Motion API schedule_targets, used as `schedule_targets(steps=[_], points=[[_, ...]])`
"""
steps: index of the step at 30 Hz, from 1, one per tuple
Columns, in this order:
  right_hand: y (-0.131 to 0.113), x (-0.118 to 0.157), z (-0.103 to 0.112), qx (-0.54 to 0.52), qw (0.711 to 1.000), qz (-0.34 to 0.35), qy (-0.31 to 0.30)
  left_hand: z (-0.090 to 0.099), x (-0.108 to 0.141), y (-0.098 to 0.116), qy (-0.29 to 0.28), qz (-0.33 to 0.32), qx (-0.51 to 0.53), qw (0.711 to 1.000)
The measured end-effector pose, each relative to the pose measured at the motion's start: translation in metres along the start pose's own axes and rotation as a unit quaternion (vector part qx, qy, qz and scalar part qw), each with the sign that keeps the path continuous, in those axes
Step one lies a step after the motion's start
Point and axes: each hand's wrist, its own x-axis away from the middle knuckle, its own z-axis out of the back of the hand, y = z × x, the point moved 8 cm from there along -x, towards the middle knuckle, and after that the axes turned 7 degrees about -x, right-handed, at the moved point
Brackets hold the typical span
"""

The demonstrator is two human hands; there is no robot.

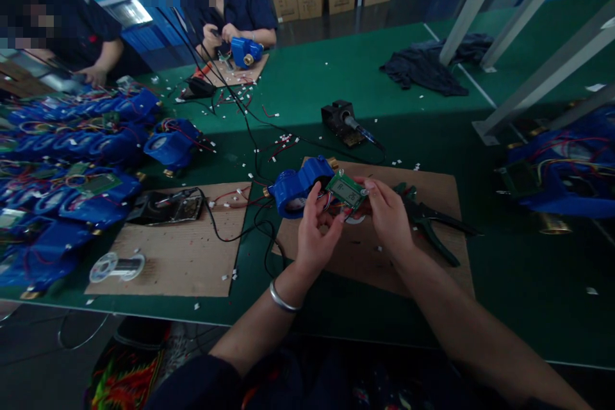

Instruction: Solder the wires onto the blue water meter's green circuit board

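Observation:
My left hand (314, 234) and my right hand (387, 214) meet over a brown cardboard mat (379, 256) on the green table. Between them they hold a small green circuit board with a grey display (346, 189). Thin wires run from the board to a blue meter housing (300, 187) lying just behind my left hand. My right fingers pinch the board's right edge; my left fingers touch the wires beneath it. A silver bangle sits on my left wrist.
Green-handled pliers (427, 221) lie right of my hands. A soldering iron stand (343, 122) sits behind. A solder spool (115, 266) rests on a second cardboard mat (182, 256). Many blue housings (72, 160) pile at left. Two people work at the far side.

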Motion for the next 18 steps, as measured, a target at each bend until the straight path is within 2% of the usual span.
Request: schedule_targets(steps=[7,12,18], points=[[0.005,-0.001,0.001,-0.011,1.0,-0.011,0.011,0.001,0.0,0.0,0.001,-0.003,-0.005,1.0],[-0.001,0.001,-0.003,-0.022,1.0,-0.011,0.01,0.004,0.0,0.003,0.001,-0.002,-0.01,1.0],[-0.009,0.009,-0.009,-0.002,1.0,-0.014,0.018,0.012,0.005,0.014,0.011,-0.043,-0.096,0.994]])
